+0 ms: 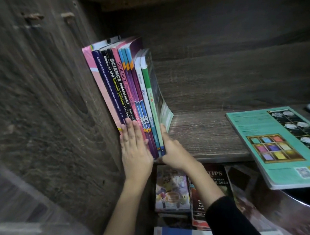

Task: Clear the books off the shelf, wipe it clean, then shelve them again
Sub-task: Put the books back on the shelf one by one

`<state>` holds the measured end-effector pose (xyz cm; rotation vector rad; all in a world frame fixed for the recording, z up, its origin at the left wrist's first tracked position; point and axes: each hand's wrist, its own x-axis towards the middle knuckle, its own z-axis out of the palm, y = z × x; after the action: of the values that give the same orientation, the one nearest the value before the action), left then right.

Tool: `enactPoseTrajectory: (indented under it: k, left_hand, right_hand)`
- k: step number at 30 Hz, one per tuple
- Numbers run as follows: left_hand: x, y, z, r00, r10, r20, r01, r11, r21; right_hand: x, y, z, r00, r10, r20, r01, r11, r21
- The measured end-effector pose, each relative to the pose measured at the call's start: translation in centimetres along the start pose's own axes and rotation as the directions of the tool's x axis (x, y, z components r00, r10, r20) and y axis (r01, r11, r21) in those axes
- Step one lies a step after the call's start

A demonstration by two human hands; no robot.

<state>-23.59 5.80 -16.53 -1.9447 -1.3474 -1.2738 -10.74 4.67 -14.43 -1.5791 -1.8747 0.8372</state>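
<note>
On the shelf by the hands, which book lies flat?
The teal book on the right: it lies flat, cover up, poking past the shelf edge. The other books stand in a row against the left wall.
</note>
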Motion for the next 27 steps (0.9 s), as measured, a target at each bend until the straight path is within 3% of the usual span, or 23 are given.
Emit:
enactPoseTrajectory:
  k: [8, 11, 14, 18, 21, 24, 27]
  left_hand:
    - [0.4, 2.4, -2.6, 0.975, -0.198, -0.100, 0.176, 0.964, -0.201]
    - [1.5, 3.7, -3.4, 0.956, -0.229, -0.182, 0.181, 0.951, -0.249]
    - [2.9, 6.1, -4.0, 0.937, -0.250, -0.242, 0.162, 0.930, -0.331]
    - [4.7, 10.6, -4.1, 0.947, -0.215, -0.239, 0.082, 0.881, -0.466]
    - [5.2, 13.6, -3.0, 0.956, -0.273, -0.107, 0.174, 0.821, -0.543]
    - [5.1, 17.4, -2.2, 0.949, -0.280, 0.145, 0.314, 0.792, -0.523]
    - [4.3, 20.5, -1.0, 0.811, -0.283, 0.511, 0.489, 0.809, -0.327]
  right_hand:
    - [-1.8, 0.7, -1.8, 0.995, -0.037, 0.096, 0.026, 0.993, 0.116]
    - [-2.7, 0.9, -3.2, 0.992, 0.004, -0.126, 0.018, 0.986, 0.168]
    - [-3.4, 1.6, -5.2, 0.920, 0.010, -0.392, 0.062, 0.984, 0.169]
    - [-5.5, 2.7, -8.6, 0.811, 0.016, -0.585, 0.075, 0.989, 0.130]
    - [-7.1, 4.4, -11.2, 0.735, 0.035, -0.677, 0.033, 0.996, 0.087]
    - [-9.4, 6.6, -14.3, 0.664, 0.078, -0.744, -0.062, 0.997, 0.050]
    - [-11.8, 9.0, -16.8, 0.630, 0.141, -0.764, -0.241, 0.970, -0.020]
